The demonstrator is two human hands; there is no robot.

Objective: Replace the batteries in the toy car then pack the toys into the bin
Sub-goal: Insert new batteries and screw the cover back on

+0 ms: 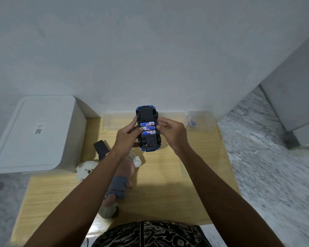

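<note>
The toy car [148, 129] is held upside down above the far middle of the wooden tabletop [177, 175], its compartment open with 3 batteries [147, 128] lying side by side across the chassis. The left hand [127, 138] grips the car's side at 9 o'clock, its thumb resting on the end of the middle battery. The right hand [171, 132] sits at 3 o'clock of the car, fingers curled, the fingertips touching the car's edge by the batteries; whether it pinches anything cannot be told.

The step in hand looks like seating the batteries. To do it well, press each cell fully down until it lies flat and level with its neighbours, check that the ends alternate as the compartment markings ask, and keep the left hand's grip firm so the car does not twist. Then the black piece [101, 149] on the tabletop at 8 o'clock of the car, probably the cover, needs fitting back.

A plush toy [86, 169] and a doll [118, 186] lie on the tabletop under the left forearm. The white lidded bin [37, 134] stands at 9 o'clock, off the tabletop's left edge, still closed. 2 clear plastic boxes [200, 117] sit along the wall at 12 to 2 o'clock.
</note>
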